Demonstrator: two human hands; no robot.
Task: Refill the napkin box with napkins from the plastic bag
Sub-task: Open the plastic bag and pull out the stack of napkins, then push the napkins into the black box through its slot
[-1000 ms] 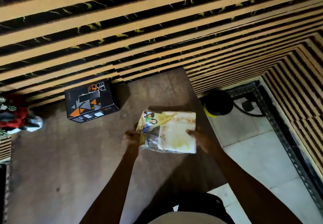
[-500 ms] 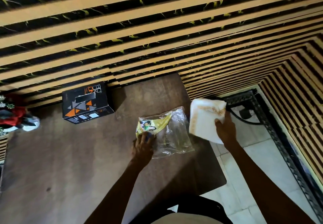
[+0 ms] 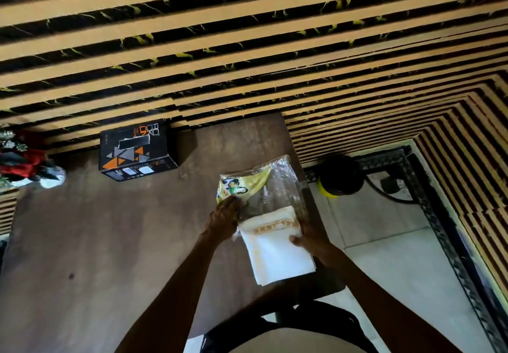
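Note:
A clear plastic bag [image 3: 277, 184] with a yellow printed label lies near the right edge of the brown table [image 3: 110, 242]. My left hand [image 3: 224, 216] presses down on the bag's near left side, fingers on the label. A white stack of napkins [image 3: 275, 251] with an orange patterned border lies on the table in front of the bag, its far end overlapping the bag. My right hand [image 3: 308, 238] grips the stack at its right edge. The black napkin box [image 3: 134, 150] with orange triangles and a slot on top stands at the back left, away from both hands.
A red and white ornament [image 3: 24, 160] sits at the table's far left. A striped wood-and-black wall runs behind. Right of the table, on the tiled floor, a black and yellow round object [image 3: 341, 179] stands beside a cable. A dark chair [image 3: 288, 325] is below me.
The napkin stack came out of the bag in my right hand, swung out to the right, and now lies on the table in front of the bag. My left hand stayed on the bag.

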